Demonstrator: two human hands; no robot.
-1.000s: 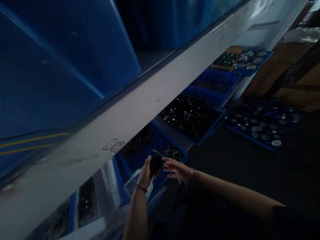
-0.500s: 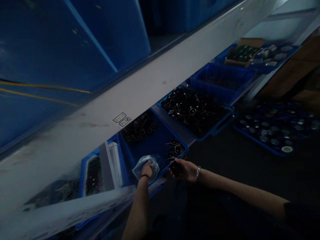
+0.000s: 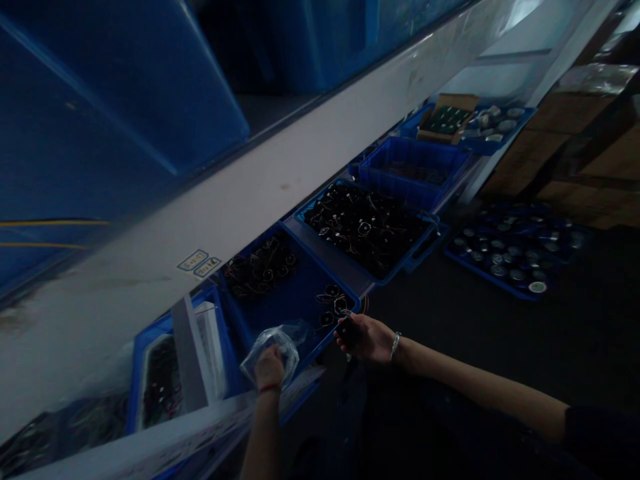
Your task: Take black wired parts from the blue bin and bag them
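Note:
My left hand (image 3: 270, 368) is closed on a clear plastic bag (image 3: 289, 345) over the near edge of a blue tray (image 3: 280, 312). Its fingertips are partly veiled by the film. My right hand (image 3: 376, 339) holds a small dark, squarish part (image 3: 349, 331) with thin wires, just outside the tray's near right corner. Inside that corner lie several similar round black parts (image 3: 340, 305) with wires. A larger heap of wired black parts (image 3: 263, 267) fills the tray's far left end.
A low white shelf beam (image 3: 285, 193) crosses above the trays. To the right are another tray heaped with wired parts (image 3: 367, 230), a deep blue bin (image 3: 415, 190), and a floor tray of round metallic-topped items (image 3: 500, 260). Cardboard boxes (image 3: 525, 157) stand beyond.
The view has shifted, so the shelf and trays sit further left in the picture. My left hand has moved left in the picture with the bag; my right hand still holds the dark part.

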